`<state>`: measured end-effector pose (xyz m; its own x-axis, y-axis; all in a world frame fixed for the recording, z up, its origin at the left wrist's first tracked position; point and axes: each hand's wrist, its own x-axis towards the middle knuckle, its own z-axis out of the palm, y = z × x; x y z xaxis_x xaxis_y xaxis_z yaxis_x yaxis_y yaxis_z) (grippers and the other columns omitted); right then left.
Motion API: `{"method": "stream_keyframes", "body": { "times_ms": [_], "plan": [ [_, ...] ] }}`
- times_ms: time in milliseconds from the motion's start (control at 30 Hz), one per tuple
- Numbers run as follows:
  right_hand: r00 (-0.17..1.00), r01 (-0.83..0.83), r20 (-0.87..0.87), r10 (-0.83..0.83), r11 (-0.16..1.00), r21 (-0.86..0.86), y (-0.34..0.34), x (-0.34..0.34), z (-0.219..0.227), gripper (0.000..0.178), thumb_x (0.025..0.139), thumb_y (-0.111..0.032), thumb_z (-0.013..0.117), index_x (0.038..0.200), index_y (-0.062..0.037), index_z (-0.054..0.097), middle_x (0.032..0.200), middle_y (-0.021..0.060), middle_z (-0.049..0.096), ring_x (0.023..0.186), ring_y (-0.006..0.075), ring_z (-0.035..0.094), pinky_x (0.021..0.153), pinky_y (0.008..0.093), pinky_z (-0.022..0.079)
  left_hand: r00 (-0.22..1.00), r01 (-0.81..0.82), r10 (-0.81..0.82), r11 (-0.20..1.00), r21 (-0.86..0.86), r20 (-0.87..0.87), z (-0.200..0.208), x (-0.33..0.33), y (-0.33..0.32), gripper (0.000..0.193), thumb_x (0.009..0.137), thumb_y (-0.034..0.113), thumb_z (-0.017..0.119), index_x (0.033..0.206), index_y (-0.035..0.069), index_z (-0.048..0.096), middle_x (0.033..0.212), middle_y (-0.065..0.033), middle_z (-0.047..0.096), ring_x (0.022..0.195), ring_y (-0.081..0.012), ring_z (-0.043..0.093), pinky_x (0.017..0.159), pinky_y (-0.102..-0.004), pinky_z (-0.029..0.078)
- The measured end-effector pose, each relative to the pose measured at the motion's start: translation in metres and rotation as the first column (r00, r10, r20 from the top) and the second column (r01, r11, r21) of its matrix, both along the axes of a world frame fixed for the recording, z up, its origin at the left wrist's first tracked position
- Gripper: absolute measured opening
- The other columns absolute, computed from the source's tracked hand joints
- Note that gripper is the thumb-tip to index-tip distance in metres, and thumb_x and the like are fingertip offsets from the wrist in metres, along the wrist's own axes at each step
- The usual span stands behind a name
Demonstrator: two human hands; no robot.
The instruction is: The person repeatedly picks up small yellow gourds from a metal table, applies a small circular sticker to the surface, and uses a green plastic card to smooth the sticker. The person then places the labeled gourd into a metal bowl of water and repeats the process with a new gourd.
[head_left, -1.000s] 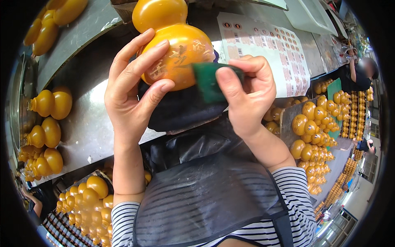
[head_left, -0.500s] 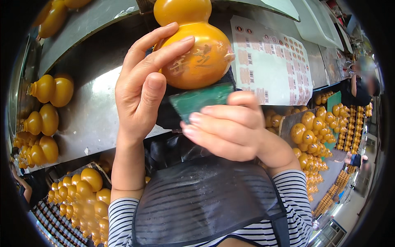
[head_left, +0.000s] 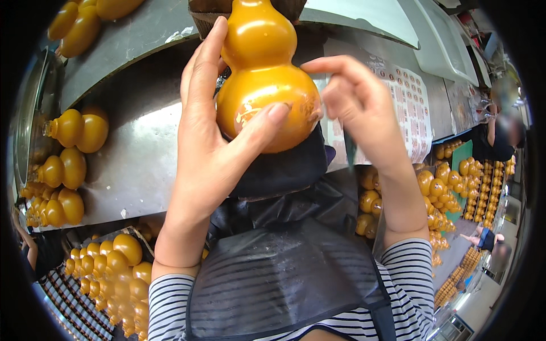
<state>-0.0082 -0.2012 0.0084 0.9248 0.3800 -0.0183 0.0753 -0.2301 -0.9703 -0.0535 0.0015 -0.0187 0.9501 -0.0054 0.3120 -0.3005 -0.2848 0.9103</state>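
Note:
A glossy orange gourd-shaped bottle [head_left: 267, 85] lies in front of me on a dark cloth pad [head_left: 273, 181], narrow end pointing away. My left hand [head_left: 213, 125] grips its left side, thumb across the wide lower bulb and fingers along the far flank. A clear film with gold lettering sits on that bulb, its right edge wrinkled and lifted. Beside this edge is my right hand [head_left: 358, 108], somewhat blurred, its index finger reaching to the bottle's waist. From under its palm hangs a flat green scraper [head_left: 350, 146], seen nearly edge-on and mostly hidden.
A sheet of printed stickers [head_left: 412, 102] lies on the metal bench [head_left: 131, 182] to the right, near a white tray [head_left: 443, 45]. More gourd bottles [head_left: 71, 128] stand at the left, with crowded rows [head_left: 114, 267] below. Other people [head_left: 500, 125] are at the far right.
The bottle has shifted nearer to me. My left thumb now lies across the lower bulb. My right hand has swung from below the bottle to its right side, turning the green scraper edge-on.

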Motion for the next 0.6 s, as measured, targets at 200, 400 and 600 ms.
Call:
{"method": "stream_keyframes", "body": {
  "times_ms": [200, 400, 600],
  "plan": [
    [0.991, -0.002, -0.136, 0.002, 1.0, 0.0, 0.009, 0.005, -0.003, 0.052, 0.083, -0.035, 0.076, 0.111, 0.0047, 0.056, 0.057, -0.0056, 0.045, 0.054, 0.0015, 0.04, 0.05, 0.0207, 0.032, 0.992, -0.04, 0.019, 0.985, -0.165, -0.128, 0.003, 0.008, -0.009, 0.065, 0.096, 0.017, 0.05, 0.152, 0.004, 0.02, 0.147, -0.0185, 0.036, 0.134, -0.0271, 0.041, 0.11, -0.0358, 0.033],
    [0.986, -0.052, -0.16, 0.049, 0.998, -0.017, 0.004, 0.008, -0.004, 0.051, 0.086, -0.033, 0.074, 0.113, 0.0043, 0.053, 0.061, -0.0038, 0.052, 0.055, 0.0011, 0.041, 0.053, 0.0197, 0.033, 0.992, 0.018, -0.058, 0.945, -0.327, -0.112, 0.0, -0.002, -0.011, 0.066, 0.099, 0.026, 0.044, 0.152, 0.001, 0.016, 0.15, -0.0196, 0.032, 0.137, -0.0281, 0.036, 0.113, -0.0378, 0.028],
    [0.946, -0.027, -0.317, 0.07, 0.99, 0.137, 0.004, 0.013, 0.003, 0.044, 0.088, -0.031, 0.072, 0.112, 0.0022, 0.054, 0.067, 0.0005, 0.062, 0.063, 0.0024, 0.054, 0.057, 0.0185, 0.04, 0.985, 0.031, -0.101, 0.9, -0.434, -0.14, 0.003, 0.0, -0.01, 0.073, 0.097, 0.031, 0.05, 0.153, 0.003, 0.015, 0.149, -0.0203, 0.033, 0.136, -0.0289, 0.038, 0.111, -0.0378, 0.031]
  ]
}}
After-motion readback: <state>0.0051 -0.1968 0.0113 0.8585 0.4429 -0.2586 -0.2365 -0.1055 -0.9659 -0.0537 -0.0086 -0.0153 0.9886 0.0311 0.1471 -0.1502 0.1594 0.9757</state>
